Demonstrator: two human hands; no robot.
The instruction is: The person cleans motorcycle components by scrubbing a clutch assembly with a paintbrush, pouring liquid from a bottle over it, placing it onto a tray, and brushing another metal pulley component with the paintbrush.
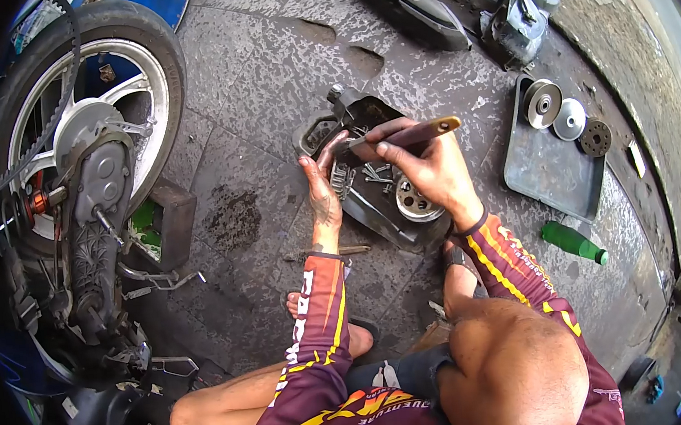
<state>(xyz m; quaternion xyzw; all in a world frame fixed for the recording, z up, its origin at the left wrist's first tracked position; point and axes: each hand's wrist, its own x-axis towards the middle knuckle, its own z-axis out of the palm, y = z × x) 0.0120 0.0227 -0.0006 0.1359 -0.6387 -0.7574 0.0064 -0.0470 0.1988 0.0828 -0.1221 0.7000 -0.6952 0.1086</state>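
My right hand [439,172] grips a paintbrush [423,132] with a brown wooden handle. The brush's dark head lies against the fingers of my left hand [324,188]. Those fingers are wet and dark, curled together above the tub; any small part in them is hidden. Below both hands is a black cut-open plastic container [382,218]. Inside it lie several bolts [376,174], a coil spring [342,181] and a round metal part with holes [413,199], partly covered by my right hand.
At left stands a scooter's rear wheel [168,81] with its exposed drive case [104,182] and hanging belt [73,74]. To the right, a grey tray [555,179] carries round metal discs [569,119]. Near it lies a green bottle [575,242]. Dark covers [410,1] rest at the top.
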